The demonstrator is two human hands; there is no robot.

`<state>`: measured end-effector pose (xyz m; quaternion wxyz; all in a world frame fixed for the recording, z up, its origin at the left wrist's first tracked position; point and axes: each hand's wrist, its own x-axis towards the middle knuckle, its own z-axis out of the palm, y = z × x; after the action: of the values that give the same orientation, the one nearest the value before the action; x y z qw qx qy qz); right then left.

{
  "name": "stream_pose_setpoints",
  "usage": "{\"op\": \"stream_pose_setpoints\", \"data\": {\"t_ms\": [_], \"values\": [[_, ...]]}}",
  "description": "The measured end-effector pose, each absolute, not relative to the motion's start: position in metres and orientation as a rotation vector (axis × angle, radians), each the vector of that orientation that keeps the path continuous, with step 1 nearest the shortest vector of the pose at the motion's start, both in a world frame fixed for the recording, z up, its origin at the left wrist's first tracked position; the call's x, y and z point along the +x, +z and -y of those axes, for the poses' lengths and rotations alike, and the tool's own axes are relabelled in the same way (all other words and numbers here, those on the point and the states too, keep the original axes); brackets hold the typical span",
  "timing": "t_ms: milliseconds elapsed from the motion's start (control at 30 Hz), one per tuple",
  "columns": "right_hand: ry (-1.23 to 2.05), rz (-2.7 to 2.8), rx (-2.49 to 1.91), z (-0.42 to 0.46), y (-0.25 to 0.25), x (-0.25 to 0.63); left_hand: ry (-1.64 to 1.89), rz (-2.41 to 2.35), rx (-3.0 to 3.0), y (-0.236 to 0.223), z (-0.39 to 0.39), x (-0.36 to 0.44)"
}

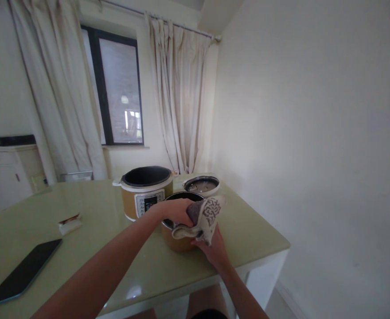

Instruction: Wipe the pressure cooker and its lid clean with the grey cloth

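My left hand [181,212] is closed on a patterned grey-and-white cloth [211,212] at the open mouth of an inner pot [177,239]. This pot has a dark inside and a golden-brown outer wall, and it stands on the table. My right hand [216,250] grips the pot's right side, its fingers partly hidden under the hanging cloth. Behind the pot stands an electric cooker body [130,201], golden with a white rim, a control panel and an uncovered dark cavity. A round lid [201,185] lies beside it, metal side up.
The pale green table [105,261] has its right edge close to the white wall. On its left lie a dark tablet [24,270] and a small white item [70,225]. Curtains [181,88] and a window [120,88] are beyond; a white cabinet [2,177] stands far left.
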<state>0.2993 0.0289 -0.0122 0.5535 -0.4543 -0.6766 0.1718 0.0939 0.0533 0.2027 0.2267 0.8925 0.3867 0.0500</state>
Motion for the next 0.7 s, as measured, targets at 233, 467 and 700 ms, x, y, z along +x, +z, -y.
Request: {"op": "stream_pose_setpoints", "data": {"t_ms": [233, 467, 700], "values": [[0.445, 1.6, -0.999, -0.033, -0.014, 0.301, 0.173, -1.705, 2.901, 0.192, -0.039, 0.082], [0.461, 1.576, -1.037, -0.037, -0.021, 0.302, 0.37, -1.724, 2.959, 0.173, -0.035, 0.084], [0.468, 1.615, -0.934, -0.036, -0.015, 0.301, 0.402, -1.711, 2.944, 0.202, -0.031, 0.084]]}}
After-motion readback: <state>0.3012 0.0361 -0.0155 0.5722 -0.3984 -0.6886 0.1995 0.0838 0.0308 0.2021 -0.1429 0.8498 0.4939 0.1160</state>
